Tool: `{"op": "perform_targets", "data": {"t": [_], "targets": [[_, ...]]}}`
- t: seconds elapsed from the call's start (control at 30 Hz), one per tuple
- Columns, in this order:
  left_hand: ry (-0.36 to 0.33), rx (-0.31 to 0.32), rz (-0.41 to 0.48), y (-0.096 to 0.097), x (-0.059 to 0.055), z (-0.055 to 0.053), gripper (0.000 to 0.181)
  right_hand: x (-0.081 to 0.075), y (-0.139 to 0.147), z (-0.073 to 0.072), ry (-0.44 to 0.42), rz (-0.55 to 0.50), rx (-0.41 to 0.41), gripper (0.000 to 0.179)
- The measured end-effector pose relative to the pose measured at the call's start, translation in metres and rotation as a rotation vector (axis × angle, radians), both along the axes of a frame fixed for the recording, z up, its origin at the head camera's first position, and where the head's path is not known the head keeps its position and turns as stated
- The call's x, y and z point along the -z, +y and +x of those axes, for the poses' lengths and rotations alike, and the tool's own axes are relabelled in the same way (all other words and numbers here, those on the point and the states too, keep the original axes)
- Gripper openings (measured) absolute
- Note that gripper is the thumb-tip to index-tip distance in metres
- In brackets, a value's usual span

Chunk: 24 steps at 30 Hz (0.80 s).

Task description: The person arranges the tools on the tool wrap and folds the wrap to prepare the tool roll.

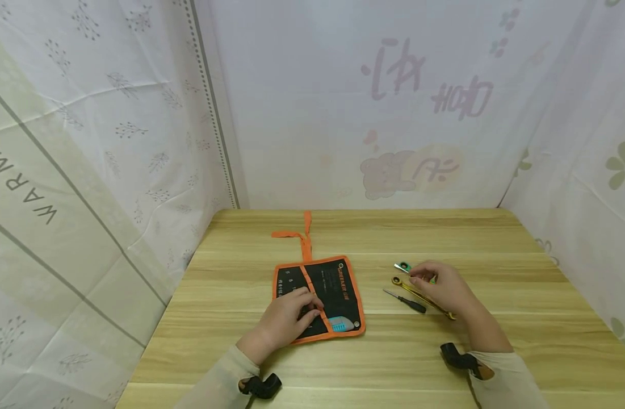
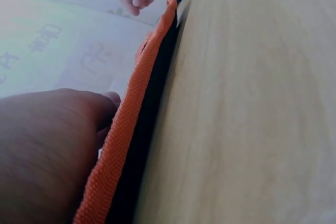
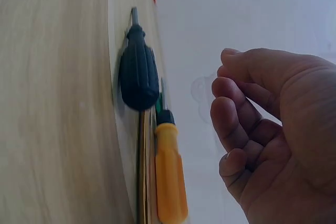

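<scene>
A black tool pouch (image 1: 328,287) with orange trim lies spread on the table. My left hand (image 1: 289,318) rests over its lower left part, fingers loosely bent near the orange divider strip. In the left wrist view the pouch's orange edge (image 2: 128,114) runs beside that hand. My right hand (image 1: 442,287) hovers over several tools, fingers loosely curled with nothing between them. Under and beside it lie a gold ratchet wrench (image 1: 419,295), a green ratchet wrench (image 1: 405,266) and a black-handled screwdriver (image 1: 410,303). The right wrist view also shows a yellow-handled screwdriver (image 3: 170,177).
A grey and light-blue piece (image 1: 343,324) shows at the pouch's lower right corner. Orange tie straps (image 1: 306,247) stretch from the pouch toward the table's back edge. Printed fabric curtains (image 1: 343,113) surround the wooden table (image 1: 363,375) at the back and sides.
</scene>
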State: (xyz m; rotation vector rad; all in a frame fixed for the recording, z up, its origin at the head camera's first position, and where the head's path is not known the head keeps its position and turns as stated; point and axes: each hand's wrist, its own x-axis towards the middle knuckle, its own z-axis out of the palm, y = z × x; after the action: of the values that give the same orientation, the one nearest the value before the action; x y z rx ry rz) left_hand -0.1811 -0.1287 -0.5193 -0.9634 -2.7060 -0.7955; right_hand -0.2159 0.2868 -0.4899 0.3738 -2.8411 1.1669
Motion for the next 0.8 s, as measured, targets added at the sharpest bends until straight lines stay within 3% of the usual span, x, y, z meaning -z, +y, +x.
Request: {"op": "perform_targets", "data": {"t": [0.8], "targets": [[-0.004, 0.006, -0.032, 0.000, 0.000, -0.001, 0.009, 0.007, 0.049, -0.001, -0.034, 0.023, 0.106, 0.029]]}}
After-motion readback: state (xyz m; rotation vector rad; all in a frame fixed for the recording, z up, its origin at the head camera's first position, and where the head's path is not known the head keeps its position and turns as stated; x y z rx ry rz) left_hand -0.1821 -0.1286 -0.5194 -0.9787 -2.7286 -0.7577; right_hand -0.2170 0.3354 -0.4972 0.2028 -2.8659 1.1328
